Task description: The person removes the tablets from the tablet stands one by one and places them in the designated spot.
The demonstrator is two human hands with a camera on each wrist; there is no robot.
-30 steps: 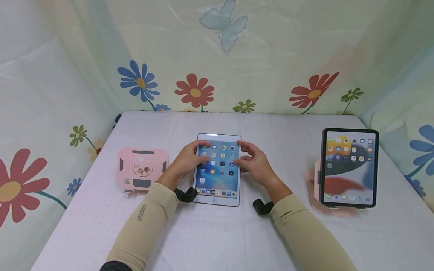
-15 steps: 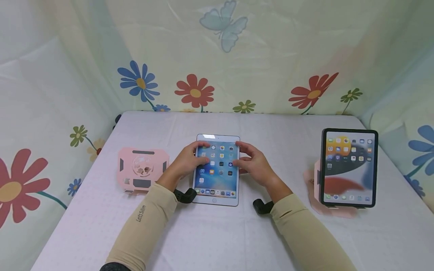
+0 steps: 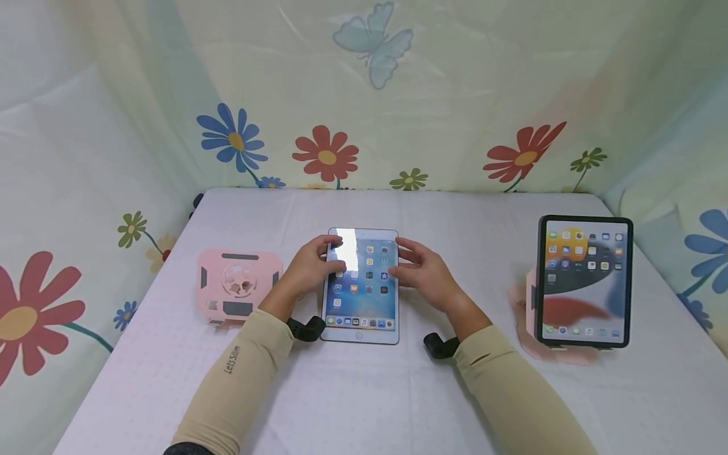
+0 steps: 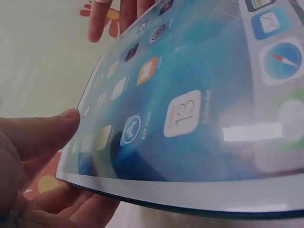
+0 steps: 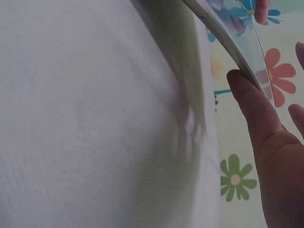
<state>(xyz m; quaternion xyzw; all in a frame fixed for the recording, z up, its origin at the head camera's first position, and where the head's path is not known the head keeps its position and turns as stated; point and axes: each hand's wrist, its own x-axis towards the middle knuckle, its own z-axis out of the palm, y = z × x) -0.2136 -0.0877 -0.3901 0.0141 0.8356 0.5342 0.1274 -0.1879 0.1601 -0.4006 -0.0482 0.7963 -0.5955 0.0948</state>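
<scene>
A white-framed tablet (image 3: 364, 303), its screen lit with app icons, is held above the middle of the table. My left hand (image 3: 307, 268) grips its upper left edge, thumb over the screen and fingers beneath, as the left wrist view shows. At the opposite edge is my right hand (image 3: 426, 272). Its thumb and index finger lie at the screen side, while a finger (image 5: 256, 104) reaches under the edge in the right wrist view. To the left lies a pink stand (image 3: 264, 262) with grey pads.
On the right, a black-framed tablet (image 3: 586, 253) leans on another pink stand (image 3: 519, 309). Both stand on a table under a white cloth (image 3: 364, 398). A flowered curtain (image 3: 443, 95) hangs behind and at both sides.
The tablet in my hands has shifted slightly left and its tilt has changed. A bright glare has spread over its upper left screen. My left hand has moved a little left with it.
</scene>
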